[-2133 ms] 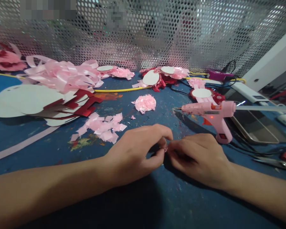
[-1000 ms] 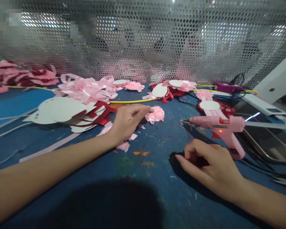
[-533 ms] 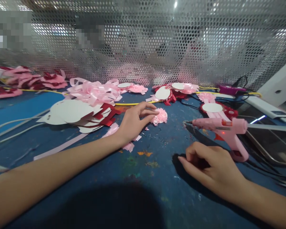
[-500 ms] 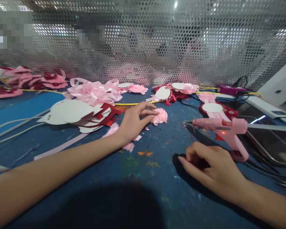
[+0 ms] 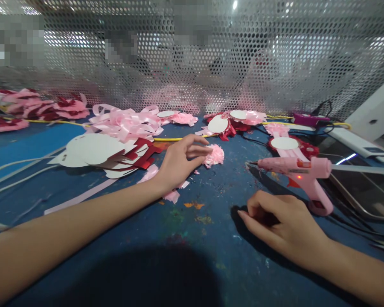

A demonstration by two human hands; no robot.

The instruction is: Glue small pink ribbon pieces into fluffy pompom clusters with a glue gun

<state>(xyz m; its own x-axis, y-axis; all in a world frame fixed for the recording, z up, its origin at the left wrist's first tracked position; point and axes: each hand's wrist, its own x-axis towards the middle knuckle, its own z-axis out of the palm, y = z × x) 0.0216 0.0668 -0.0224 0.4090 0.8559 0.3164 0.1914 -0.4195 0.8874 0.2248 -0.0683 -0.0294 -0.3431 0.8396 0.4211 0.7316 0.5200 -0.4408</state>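
1. We hold our left hand out over the middle of the blue tabletop, its thumb and forefinger tips at the left edge of a pink rosette.
2. Our left fingers are slightly spread, the thumb below and apart from them along most of its length; we cannot tell whether the tips pinch the rosette, press on it or just overlap it in our view.
3. The rosette lies on the tabletop, beyond and between our two hands.
4. We keep our right hand nearer to us, well apart from the rosette; its fingers curl loosely inward, with the thumb straight beneath the forefinger and a dark gap between.
5. Just beyond our right hand we have a pink glue gun, its nozzle pointing left, a red light glowing on its body and a pale stick running out behind.
6. Partly hidden by our left hand and wrist are cut pink ribbon pieces.
7. To the left of them we see stacked white cards with red ends, and behind these a heap of looped pink ribbon.
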